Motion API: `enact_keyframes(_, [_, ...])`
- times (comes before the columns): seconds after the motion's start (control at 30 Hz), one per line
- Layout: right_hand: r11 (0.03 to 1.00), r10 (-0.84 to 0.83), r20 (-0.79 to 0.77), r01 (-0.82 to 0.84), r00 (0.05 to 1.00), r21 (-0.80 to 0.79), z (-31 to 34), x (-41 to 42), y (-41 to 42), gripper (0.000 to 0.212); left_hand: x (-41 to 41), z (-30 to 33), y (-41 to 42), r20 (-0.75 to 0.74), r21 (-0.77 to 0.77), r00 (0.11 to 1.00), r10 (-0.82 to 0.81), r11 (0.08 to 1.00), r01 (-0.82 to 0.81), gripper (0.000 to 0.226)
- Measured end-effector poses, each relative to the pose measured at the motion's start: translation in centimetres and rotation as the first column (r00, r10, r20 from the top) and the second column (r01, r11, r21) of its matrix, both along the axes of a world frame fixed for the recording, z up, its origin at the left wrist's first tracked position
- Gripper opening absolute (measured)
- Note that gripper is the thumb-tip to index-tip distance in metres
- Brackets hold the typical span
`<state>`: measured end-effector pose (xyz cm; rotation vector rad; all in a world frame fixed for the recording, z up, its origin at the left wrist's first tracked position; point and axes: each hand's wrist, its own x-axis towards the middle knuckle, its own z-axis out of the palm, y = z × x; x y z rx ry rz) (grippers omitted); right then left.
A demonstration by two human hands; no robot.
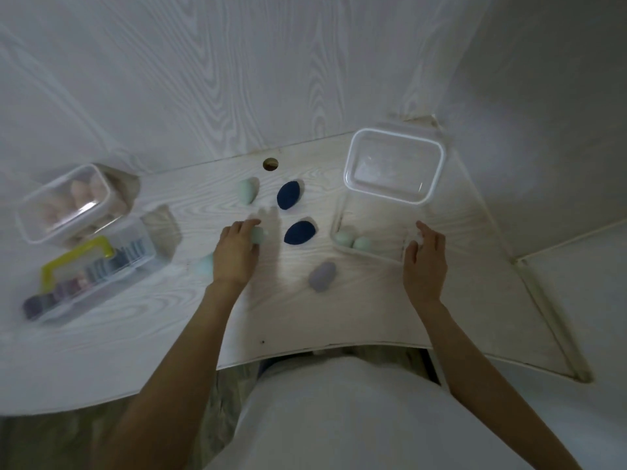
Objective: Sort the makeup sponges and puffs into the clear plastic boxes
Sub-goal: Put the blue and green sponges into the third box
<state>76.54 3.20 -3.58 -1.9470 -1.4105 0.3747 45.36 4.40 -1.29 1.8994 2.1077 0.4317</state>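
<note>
Left hand (pixel 234 256): fingers curled around a mint sponge (pixel 258 235) at mid-desk.
Right hand (pixel 425 262): fingers loosely spread, holding nothing, touching the open clear box (pixel 373 232)'s near corner.
Box contents: two mint sponges (pixel 353 239).
Loose on desk (pixel 305 317): two navy sponges (pixel 288 195), one lilac sponge (pixel 321 276).
Left edge: closed boxes (pixel 68 205).

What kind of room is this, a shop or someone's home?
Probably a home: a white wood-grain desk with a cable hole, pushed into a corner of plain walls. Clear storage boxes of makeup sponges sit on it, suggesting a personal dressing or work desk.
</note>
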Motion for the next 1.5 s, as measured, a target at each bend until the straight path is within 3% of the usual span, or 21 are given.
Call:
enact_keyframes(0.13, [0.999, 0.034, -0.015, -0.034, 0.999, -0.013, 0.1, -1.0, 0.5, 0.036, 3.4, 2.1, 0.3, 0.313, 0.090, 0.940, -0.138, 0.989, 0.116, 0.033])
enact_keyframes(0.27, [0.999, 0.048, -0.002, -0.048, 0.999, -0.015, 0.0, -1.7, 0.7, 0.036, 7.7, 3.3, 1.4, 0.408, 0.164, 0.837, -0.366, 0.931, 0.327, 0.034])
enact_keyframes(0.57, [1.000, 0.019, 0.006, -0.019, 1.000, -0.023, 0.2, -1.9, 0.5, 0.037, 14.4, 3.3, 5.2, 0.289, 0.054, 0.741, -0.605, 0.784, 0.619, 0.027])
enact_keyframes(0.73, [1.000, 0.003, -0.013, -0.003, 1.000, -0.024, 0.0, -1.9, 0.5, 0.039, 16.2, 2.9, 6.5, 0.396, -0.040, 0.681, -0.615, 0.730, 0.682, 0.034])
enact_keyframes(0.83, [1.000, 0.017, -0.019, -0.017, 1.000, -0.011, -0.3, -1.9, 0.6, 0.041, 16.3, 1.5, 7.0, 0.265, -0.049, 0.645, -0.717, 0.658, 0.752, 0.035])
enact_keyframes(0.97, [1.000, 0.008, -0.013, -0.008, 1.000, -0.015, -0.2, -1.9, 0.6, 0.041, 15.9, 1.1, 7.3, 0.331, -0.142, 0.653, -0.681, 0.648, 0.748, 0.028])
enact_keyframes(1.2, [1.000, -0.004, 0.004, 0.004, 1.000, -0.010, -0.2, -2.0, 0.6, 0.039, 15.0, 0.7, 7.6, 0.177, -0.291, 0.651, -0.738, 0.593, 0.751, 0.031])
enact_keyframes(1.33, [1.000, -0.004, 0.002, 0.004, 1.000, 0.003, -0.1, -2.0, 0.5, 0.039, 14.3, 0.5, 6.9, 0.162, -0.281, 0.639, -0.752, 0.586, 0.760, 0.023])
enact_keyframes(1.5, [1.000, -0.001, 0.010, 0.001, 1.000, -0.002, 0.0, -2.1, 0.5, 0.039, 14.3, 0.3, 6.5, 0.175, -0.192, 0.601, -0.780, 0.572, 0.797, 0.037])
